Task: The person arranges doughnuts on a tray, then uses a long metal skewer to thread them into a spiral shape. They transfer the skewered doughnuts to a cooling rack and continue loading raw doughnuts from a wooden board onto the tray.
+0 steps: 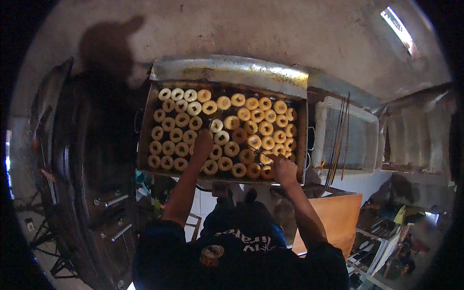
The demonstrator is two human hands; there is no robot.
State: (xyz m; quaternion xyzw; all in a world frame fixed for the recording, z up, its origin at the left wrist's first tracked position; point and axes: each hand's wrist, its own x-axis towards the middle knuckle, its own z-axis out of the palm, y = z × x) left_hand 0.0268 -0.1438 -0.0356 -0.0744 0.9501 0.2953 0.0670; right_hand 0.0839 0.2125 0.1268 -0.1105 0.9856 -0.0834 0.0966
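Observation:
Rows of ring doughnuts (182, 119) float in dark oil in a wide rectangular metal frying vat (142, 150). Those at the left are pale, while the doughnuts toward the right are golden, with a few browner ones near the middle. My left hand (204, 141) reaches over the centre-left of the vat, fingers closed; what they hold is hidden. Over the near right part, my right hand (284, 170) is closed around a thin stick (261, 152), which points left among the doughnuts.
A metal splash guard (232, 70) rises behind the vat. To the right are a pale tray with a mesh bottom (348, 133) and several long thin rods (340, 137). An orange-brown board (331, 220) stands near my right forearm. Dark cabinetry with handles (116, 199) is on the left.

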